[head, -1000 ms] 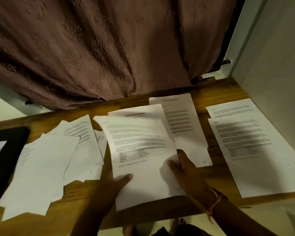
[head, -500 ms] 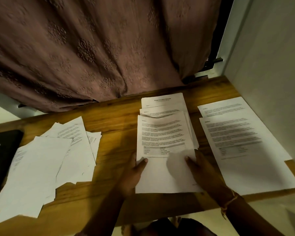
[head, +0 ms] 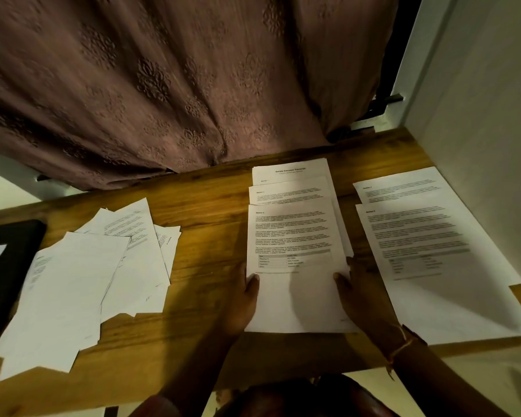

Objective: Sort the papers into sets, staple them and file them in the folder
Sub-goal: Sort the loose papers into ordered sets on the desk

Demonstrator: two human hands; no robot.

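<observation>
A set of three printed sheets [head: 292, 236] lies fanned in the middle of the wooden table [head: 205, 212], each page stepped a little lower than the one beneath. My left hand [head: 242, 299] holds the top sheet's left edge, thumb on the paper. My right hand [head: 355, 293] holds its right edge the same way. A second set of two sheets [head: 433, 251] lies to the right. A loose, untidy heap of papers [head: 88, 275] covers the table's left part. No stapler is visible.
A black folder [head: 9, 266] lies at the far left edge, partly out of view. A brown patterned curtain [head: 163, 85] hangs behind the table. A white wall [head: 478, 100] closes off the right side.
The sheet I held in the air above the table a second ago has come down onto the middle set. My hands slid to its two side edges. The view shifted slightly.
</observation>
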